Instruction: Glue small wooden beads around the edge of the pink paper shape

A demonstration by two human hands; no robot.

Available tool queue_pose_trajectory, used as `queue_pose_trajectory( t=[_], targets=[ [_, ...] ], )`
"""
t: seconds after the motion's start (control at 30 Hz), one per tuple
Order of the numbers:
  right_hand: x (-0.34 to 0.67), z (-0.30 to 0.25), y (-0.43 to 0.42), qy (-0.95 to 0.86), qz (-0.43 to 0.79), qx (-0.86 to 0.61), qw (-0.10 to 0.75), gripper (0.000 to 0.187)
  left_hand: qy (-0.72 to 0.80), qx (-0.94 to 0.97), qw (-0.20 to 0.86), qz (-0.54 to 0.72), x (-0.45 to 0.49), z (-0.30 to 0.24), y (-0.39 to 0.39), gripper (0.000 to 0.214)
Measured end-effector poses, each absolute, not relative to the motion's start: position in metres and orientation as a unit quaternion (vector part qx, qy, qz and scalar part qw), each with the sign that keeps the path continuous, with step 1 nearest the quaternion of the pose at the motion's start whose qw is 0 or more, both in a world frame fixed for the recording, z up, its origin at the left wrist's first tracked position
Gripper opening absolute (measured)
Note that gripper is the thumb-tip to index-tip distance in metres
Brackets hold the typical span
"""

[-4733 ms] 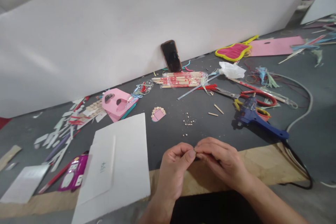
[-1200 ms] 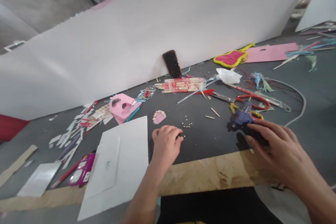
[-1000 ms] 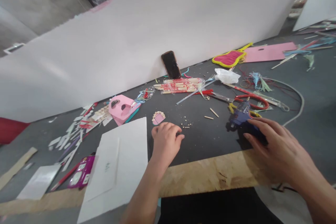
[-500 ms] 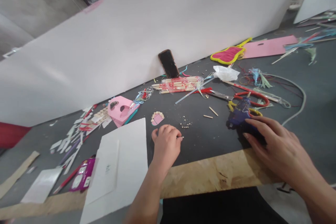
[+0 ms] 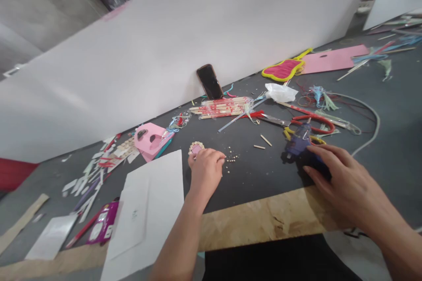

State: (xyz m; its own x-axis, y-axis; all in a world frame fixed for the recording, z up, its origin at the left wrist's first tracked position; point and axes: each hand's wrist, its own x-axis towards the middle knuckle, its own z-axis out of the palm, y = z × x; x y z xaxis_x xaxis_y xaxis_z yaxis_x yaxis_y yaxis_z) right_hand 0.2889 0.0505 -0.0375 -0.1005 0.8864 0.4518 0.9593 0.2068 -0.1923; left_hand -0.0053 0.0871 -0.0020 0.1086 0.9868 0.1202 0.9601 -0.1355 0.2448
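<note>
The left hand [image 5: 207, 167], fingers curled, is over the near edge of a small pink arched piece [image 5: 196, 149] rimmed with pale round bits, mid-worktop [image 5: 253, 186]; its grip cannot be told. Loose pale round bits [image 5: 232, 159] lie just right. Farther right, the right hand [image 5: 344, 180] is wrapped, half closed, around a blue plastic glue gun [image 5: 299, 138].
</note>
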Motion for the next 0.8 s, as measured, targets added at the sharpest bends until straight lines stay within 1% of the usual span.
queue_pose_trajectory(
  t=[0.1,0.17,0.23,0.3,0.4,0.5,0.57,0.67,0.73,0.8],
  targets=[
    [0.286,-0.033,0.055,-0.716,-0.082,-0.658,0.220,0.050,0.650,0.750,0.027,0.116,-0.004,-0.001,0.100,0.012],
    [0.284,-0.031,0.058,-0.713,-0.072,-0.666,0.209,0.047,0.641,0.760,0.021,0.109,0.000,-0.001,0.107,0.012],
    [0.283,-0.028,0.060,-0.708,-0.046,-0.670,0.217,0.042,0.632,0.768,0.022,0.104,0.005,-0.002,0.113,0.012],
    [0.282,-0.023,0.058,-0.690,-0.023,-0.673,0.267,0.039,0.627,0.773,0.021,0.100,0.008,-0.004,0.117,0.012],
    [0.280,-0.010,0.049,-0.613,0.026,-0.693,0.379,0.045,0.625,0.774,0.022,0.097,0.011,-0.008,0.119,0.013],
    [0.279,0.006,0.039,-0.480,0.153,-0.724,0.472,0.051,0.627,0.772,0.029,0.104,0.012,-0.012,0.119,0.013],
    [0.276,0.010,0.032,-0.425,0.274,-0.703,0.500,0.049,0.629,0.768,0.037,0.116,0.012,-0.012,0.119,0.014],
    [0.264,0.004,0.022,-0.406,0.437,-0.634,0.492,0.045,0.627,0.764,0.062,0.141,0.012,-0.007,0.113,0.015],
    [0.250,-0.003,0.013,-0.404,0.507,-0.587,0.484,0.043,0.618,0.765,0.088,0.160,0.011,-0.002,0.104,0.015],
    [0.234,-0.008,0.005,-0.388,0.543,-0.565,0.484,0.041,0.610,0.755,0.135,0.199,0.009,0.003,0.091,0.015]
  ],
)
